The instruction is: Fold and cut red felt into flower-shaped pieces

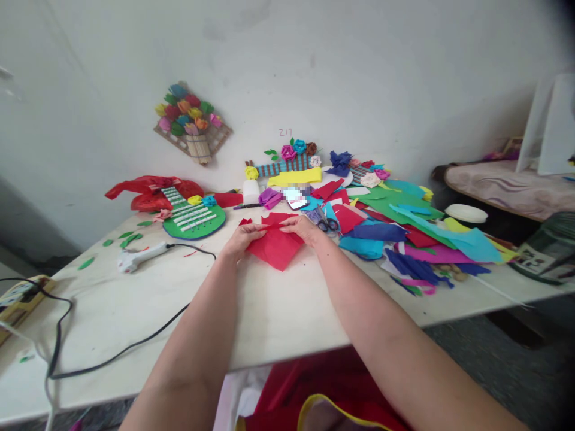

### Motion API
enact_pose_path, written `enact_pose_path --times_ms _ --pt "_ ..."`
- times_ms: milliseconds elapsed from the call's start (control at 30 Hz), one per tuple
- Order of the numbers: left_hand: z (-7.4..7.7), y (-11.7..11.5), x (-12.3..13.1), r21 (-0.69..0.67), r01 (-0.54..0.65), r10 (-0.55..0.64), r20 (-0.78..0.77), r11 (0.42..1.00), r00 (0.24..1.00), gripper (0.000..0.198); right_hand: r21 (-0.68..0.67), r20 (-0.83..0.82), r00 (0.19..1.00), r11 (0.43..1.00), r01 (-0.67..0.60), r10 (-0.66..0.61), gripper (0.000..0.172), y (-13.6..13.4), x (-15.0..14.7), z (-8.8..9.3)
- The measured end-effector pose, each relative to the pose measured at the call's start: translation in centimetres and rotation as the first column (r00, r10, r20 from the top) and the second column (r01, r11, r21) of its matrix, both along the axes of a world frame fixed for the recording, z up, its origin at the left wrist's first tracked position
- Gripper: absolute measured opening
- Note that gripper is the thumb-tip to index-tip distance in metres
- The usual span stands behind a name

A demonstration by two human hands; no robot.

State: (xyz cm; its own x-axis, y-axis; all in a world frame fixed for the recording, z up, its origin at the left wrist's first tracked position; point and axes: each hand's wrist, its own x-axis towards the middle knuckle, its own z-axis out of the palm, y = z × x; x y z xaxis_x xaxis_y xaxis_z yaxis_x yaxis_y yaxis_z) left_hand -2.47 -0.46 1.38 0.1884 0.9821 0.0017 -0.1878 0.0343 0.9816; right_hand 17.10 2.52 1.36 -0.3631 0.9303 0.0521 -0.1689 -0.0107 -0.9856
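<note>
A red sheet of crepe paper [275, 246] lies on the white table [278, 311], folded into a diamond shape. My left hand [245, 237] pinches its upper left edge, fingers closed on the paper. My right hand [302, 227] pinches the upper right edge in the same way. Both hands meet near the paper's top fold. More red paper scraps [275, 218] lie just behind the hands.
A white glue gun [137, 257] with a black cord [135, 344] lies at left. Scissors [327, 224] sit right of my hands. A heap of coloured paper [404, 233] covers the right side. A green paper craft [194, 216] and paper flowers [296, 152] stand by the wall.
</note>
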Motion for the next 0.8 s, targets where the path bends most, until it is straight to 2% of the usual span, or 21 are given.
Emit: enact_pose_path --times_ms 267,600,800 --pt "-0.28 0.08 -0.17 0.022 0.019 -0.019 0.035 1.0 0.999 0.035 0.163 0.022 0.998 0.985 -0.061 0.058 0.019 0.57 0.3 -0.57" --pt "-0.4 0.42 -0.26 0.05 -0.029 0.029 0.011 0.998 1.0 0.022 0.112 0.029 0.999 0.993 -0.041 0.038 0.022 0.06 0.28 0.16" --pt "-0.33 0.43 0.0 0.074 -0.057 0.059 -0.015 0.996 0.998 0.027 0.267 0.069 0.998 0.963 -0.027 0.009 0.024 -0.08 0.5 0.42"
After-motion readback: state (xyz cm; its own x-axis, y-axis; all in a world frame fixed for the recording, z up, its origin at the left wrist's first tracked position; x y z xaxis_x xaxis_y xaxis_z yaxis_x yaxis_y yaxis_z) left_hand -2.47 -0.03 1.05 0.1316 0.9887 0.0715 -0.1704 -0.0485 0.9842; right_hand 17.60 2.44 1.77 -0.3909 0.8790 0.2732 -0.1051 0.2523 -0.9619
